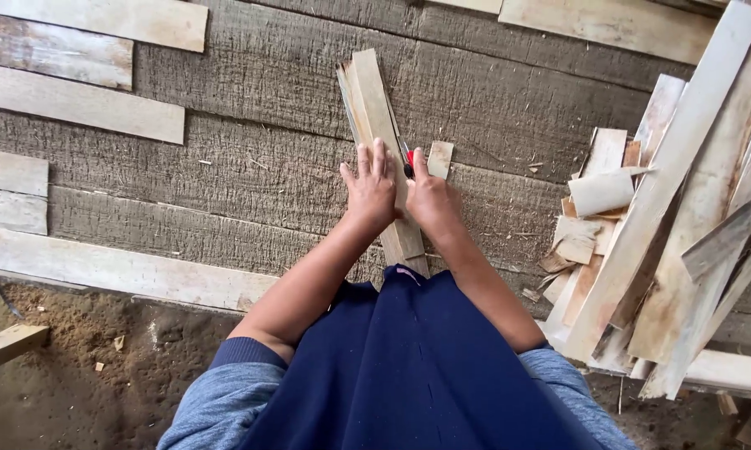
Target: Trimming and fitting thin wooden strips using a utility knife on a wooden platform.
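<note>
Rough plank floor; left hand flat, fingers spread on slats; right hand apparently gripping red-handled tool.

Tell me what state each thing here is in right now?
Left hand: flat, pressing on the strips.
Right hand: closed on a red-handled tool.
Red-handled tool: gripped, mostly hidden.
Wood strips: stacked, lying flat on the planks.
Small offcut: lying loose.
Scrap pile: heaped, jumbled.

Slats under the hands: pale tan, fine straight grain, a red-and-black tool beside them. Platform is weathered grey-brown with rough saw-mark texture; offcut pile is cream to light brown with grey streaks. Apron navy, sleeves heathered blue-grey, ground brown sawdust.
</note>
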